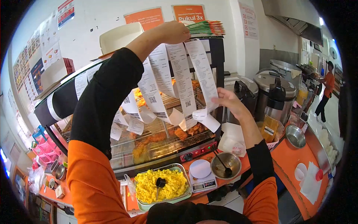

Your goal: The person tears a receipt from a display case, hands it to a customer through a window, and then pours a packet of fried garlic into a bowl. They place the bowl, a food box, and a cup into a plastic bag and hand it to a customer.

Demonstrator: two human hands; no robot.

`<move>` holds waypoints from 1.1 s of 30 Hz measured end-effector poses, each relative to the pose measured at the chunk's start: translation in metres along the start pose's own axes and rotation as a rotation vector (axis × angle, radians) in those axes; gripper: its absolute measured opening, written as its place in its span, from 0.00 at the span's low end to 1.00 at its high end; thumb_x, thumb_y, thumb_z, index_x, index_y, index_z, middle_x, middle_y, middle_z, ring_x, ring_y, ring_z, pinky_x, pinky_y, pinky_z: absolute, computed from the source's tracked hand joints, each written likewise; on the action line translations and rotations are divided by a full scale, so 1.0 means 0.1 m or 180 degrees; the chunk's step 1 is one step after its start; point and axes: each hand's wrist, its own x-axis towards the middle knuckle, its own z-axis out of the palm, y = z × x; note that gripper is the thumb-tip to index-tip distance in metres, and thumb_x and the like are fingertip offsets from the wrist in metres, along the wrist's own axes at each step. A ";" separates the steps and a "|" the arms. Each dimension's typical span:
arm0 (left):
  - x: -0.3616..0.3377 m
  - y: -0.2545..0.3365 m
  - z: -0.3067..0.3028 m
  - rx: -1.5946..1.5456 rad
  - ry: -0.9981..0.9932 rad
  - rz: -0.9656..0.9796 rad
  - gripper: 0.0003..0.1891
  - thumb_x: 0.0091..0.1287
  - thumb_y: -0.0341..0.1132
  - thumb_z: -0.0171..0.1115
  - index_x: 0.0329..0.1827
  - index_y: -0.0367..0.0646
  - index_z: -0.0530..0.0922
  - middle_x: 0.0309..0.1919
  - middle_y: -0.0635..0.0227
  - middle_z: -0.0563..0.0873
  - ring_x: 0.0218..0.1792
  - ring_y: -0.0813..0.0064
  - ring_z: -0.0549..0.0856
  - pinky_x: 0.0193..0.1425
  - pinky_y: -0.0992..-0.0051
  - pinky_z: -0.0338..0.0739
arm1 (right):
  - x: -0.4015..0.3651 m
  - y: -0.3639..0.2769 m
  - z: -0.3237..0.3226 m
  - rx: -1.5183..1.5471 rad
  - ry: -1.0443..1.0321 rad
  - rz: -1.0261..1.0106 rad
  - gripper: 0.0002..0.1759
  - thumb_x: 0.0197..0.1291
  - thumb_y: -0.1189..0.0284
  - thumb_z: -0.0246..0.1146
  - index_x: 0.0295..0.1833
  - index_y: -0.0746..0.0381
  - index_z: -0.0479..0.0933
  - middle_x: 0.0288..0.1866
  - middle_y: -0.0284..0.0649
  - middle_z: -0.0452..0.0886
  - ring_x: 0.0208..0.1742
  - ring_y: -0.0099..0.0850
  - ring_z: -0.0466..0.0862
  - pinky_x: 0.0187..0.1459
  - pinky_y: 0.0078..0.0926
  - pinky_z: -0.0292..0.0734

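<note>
Long printed receipts hang in a row down the glass front of a food warmer (164, 149). My left hand (173, 32) is raised to the warmer's top edge, its fingers closed at the upper end of the rightmost receipt (201, 69); the fingertips are partly hidden. Lower down, my right hand (232, 102) pinches the edge of that same receipt between thumb and fingers. Its bottom end curls over. Just beyond my left hand lies a stack of green and orange paper packets (206, 28). Fried chicken pieces (147, 143) lie on racks behind the glass.
Below the warmer are a tray of yellow rice (149, 186) with a scoop, a digital scale (201, 175) and a metal bowl (233, 163) with a black ladle. Large lidded metal pots (278, 87) stand at right. A person (328, 87) stands farther back.
</note>
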 end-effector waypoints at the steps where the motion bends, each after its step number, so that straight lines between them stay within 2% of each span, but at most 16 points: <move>1: -0.02 0.01 -0.01 0.0062 -0.0037 -0.0069 0.15 0.68 0.39 0.50 0.46 0.41 0.82 0.45 0.57 0.85 0.47 0.56 0.82 0.53 0.61 0.75 | -0.06 0.02 0.02 -0.0050 -0.0224 -0.0006 0.21 0.56 0.73 0.68 0.56 0.65 0.75 0.49 0.39 0.83 0.48 0.24 0.82 0.50 0.24 0.76; 3: -0.01 -0.05 0.03 -0.0083 -0.0015 -0.0013 0.17 0.69 0.41 0.49 0.47 0.42 0.82 0.45 0.57 0.85 0.48 0.56 0.82 0.54 0.61 0.74 | -0.10 0.19 -0.03 -0.0178 -0.0552 0.0137 0.23 0.54 0.78 0.69 0.57 0.68 0.75 0.51 0.42 0.83 0.49 0.26 0.82 0.53 0.26 0.77; 6: 0.01 -0.08 0.04 -0.0337 -0.0048 0.0004 0.19 0.70 0.44 0.47 0.48 0.42 0.83 0.46 0.57 0.84 0.50 0.55 0.81 0.56 0.60 0.73 | -0.24 0.41 -0.04 -0.0126 -0.0615 0.0342 0.22 0.55 0.76 0.69 0.56 0.68 0.75 0.49 0.41 0.83 0.48 0.26 0.83 0.51 0.25 0.77; 11: 0.00 -0.01 0.00 0.0186 -0.0208 -0.0132 0.20 0.71 0.46 0.47 0.51 0.44 0.82 0.50 0.58 0.83 0.53 0.57 0.80 0.59 0.60 0.71 | -0.49 0.89 -0.24 -0.0340 -0.0317 0.0571 0.20 0.56 0.74 0.69 0.54 0.67 0.76 0.48 0.39 0.83 0.49 0.25 0.82 0.52 0.24 0.76; 14: -0.01 -0.01 0.04 0.0256 -0.0170 -0.0131 0.19 0.71 0.45 0.46 0.53 0.45 0.81 0.50 0.59 0.82 0.54 0.58 0.79 0.60 0.59 0.70 | -0.62 1.24 -0.30 0.0037 -0.0216 0.0383 0.20 0.57 0.74 0.69 0.54 0.67 0.75 0.49 0.39 0.83 0.49 0.25 0.82 0.53 0.24 0.75; 18: -0.05 0.01 0.05 0.0055 -0.0144 -0.0151 0.19 0.72 0.46 0.46 0.54 0.47 0.80 0.49 0.58 0.82 0.55 0.58 0.78 0.62 0.59 0.68 | -0.77 1.27 -0.26 -0.0469 0.0296 0.0388 0.19 0.59 0.71 0.67 0.54 0.66 0.75 0.49 0.38 0.82 0.51 0.28 0.80 0.54 0.27 0.73; 21: -0.10 0.05 0.05 0.0102 -0.0012 -0.0176 0.20 0.72 0.47 0.45 0.55 0.49 0.79 0.50 0.58 0.81 0.57 0.58 0.77 0.64 0.58 0.65 | -0.79 1.30 -0.26 -0.0851 0.0668 0.0192 0.20 0.58 0.68 0.68 0.54 0.63 0.75 0.52 0.39 0.79 0.54 0.32 0.78 0.55 0.33 0.72; 24: -0.13 0.06 0.07 0.0261 0.0064 -0.0213 0.20 0.72 0.48 0.44 0.57 0.50 0.78 0.51 0.59 0.80 0.58 0.58 0.75 0.65 0.56 0.63 | -0.80 1.21 -0.16 -0.1163 0.1493 0.0017 0.23 0.57 0.65 0.68 0.56 0.61 0.74 0.56 0.42 0.75 0.57 0.36 0.76 0.56 0.37 0.71; 28: -0.28 0.12 0.11 0.0338 0.0191 -0.0261 0.21 0.73 0.49 0.44 0.59 0.51 0.77 0.55 0.59 0.78 0.60 0.58 0.74 0.66 0.55 0.61 | -0.80 0.78 0.12 -0.2110 0.1859 -0.0731 0.25 0.55 0.66 0.69 0.58 0.59 0.73 0.61 0.45 0.71 0.60 0.40 0.73 0.60 0.39 0.67; 31: -0.46 0.13 0.16 0.0418 0.1169 -0.0064 0.21 0.72 0.49 0.45 0.62 0.51 0.74 0.56 0.57 0.77 0.61 0.57 0.72 0.67 0.55 0.60 | -0.82 0.56 0.37 -0.2556 0.1822 -0.1294 0.26 0.53 0.67 0.69 0.58 0.60 0.73 0.62 0.46 0.69 0.62 0.43 0.70 0.63 0.41 0.64; 33: -0.64 0.19 0.04 0.0308 0.1402 0.0078 0.22 0.72 0.48 0.47 0.63 0.47 0.72 0.59 0.56 0.75 0.63 0.58 0.71 0.68 0.56 0.60 | -0.85 0.45 0.53 -0.2838 0.1771 -0.1456 0.27 0.52 0.68 0.69 0.59 0.60 0.73 0.64 0.47 0.68 0.64 0.45 0.68 0.64 0.42 0.62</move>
